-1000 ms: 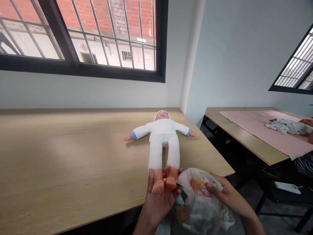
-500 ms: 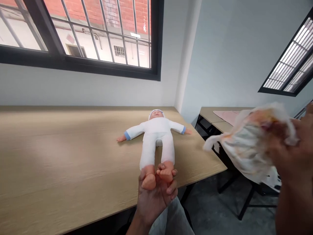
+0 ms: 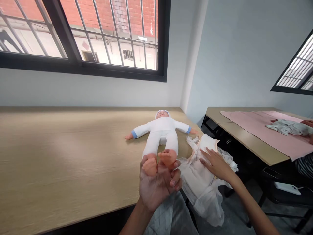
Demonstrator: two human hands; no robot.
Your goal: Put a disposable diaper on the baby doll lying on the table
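Note:
A baby doll (image 3: 162, 126) in a white suit and patterned cap lies on its back on the wooden table (image 3: 73, 156), arms spread. My left hand (image 3: 158, 184) is palm up beneath its bare feet, fingers curled round the ankles and lifting them a little. At the table's right edge, my right hand (image 3: 216, 163) lies with spread fingers on a white padded item (image 3: 199, 169), which looks like a diaper. Thin, crumpled, translucent material surrounds that item and hangs over the edge.
A second table (image 3: 259, 155) at the right bears a pink cloth (image 3: 249, 122) with pale bunched fabric (image 3: 290, 126). Part of a person in striped clothing (image 3: 305, 166) shows at the right edge. Below is a black chair (image 3: 276, 195) with a white device (image 3: 287, 188). A barred window is ahead.
My right hand has moved left and down from the right side, where it held a crumpled, stained bundle; it now rests on the white padded item. The doll's feet are slightly higher.

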